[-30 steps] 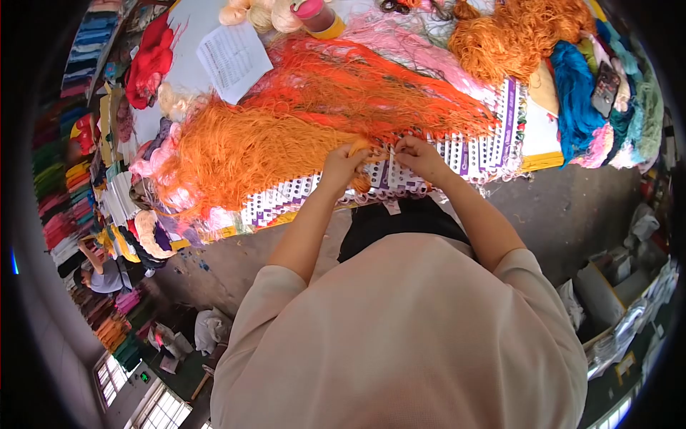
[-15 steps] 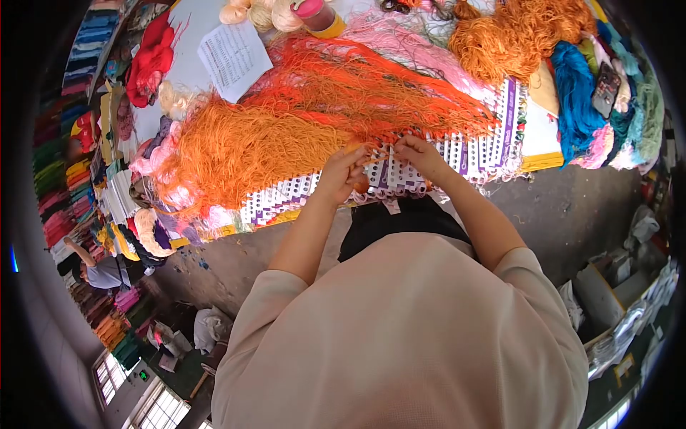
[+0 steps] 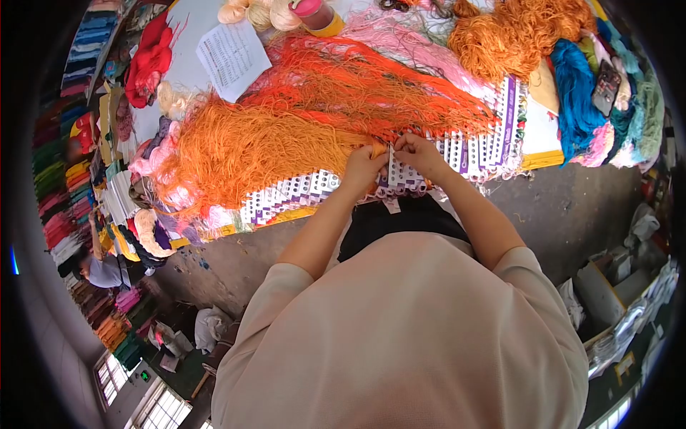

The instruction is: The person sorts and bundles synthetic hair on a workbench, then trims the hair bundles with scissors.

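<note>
My left hand (image 3: 366,169) is closed on a bunch of orange thread at the table's near edge. Close to its right, my right hand (image 3: 420,156) has its fingers pinched together over the punched cards; what is between them is too small to make out. A wide spread of light orange thread (image 3: 257,150) lies to the left of my hands, and red-orange thread (image 3: 371,86) fans out beyond them. White punched cards (image 3: 293,191) with purple strips line the near edge, under the thread.
A printed sheet (image 3: 234,60), a pink-lidded jar (image 3: 318,16) and red yarn (image 3: 150,61) lie farther back. Rust-orange yarn (image 3: 522,36), blue yarn (image 3: 574,93) and a phone (image 3: 607,87) are at the right. Another person (image 3: 106,272) is at the far left, by shelves of yarn.
My left hand has moved right, closer to my right hand, with the orange thread in it. My right hand has barely moved. The other person's arm has shifted.
</note>
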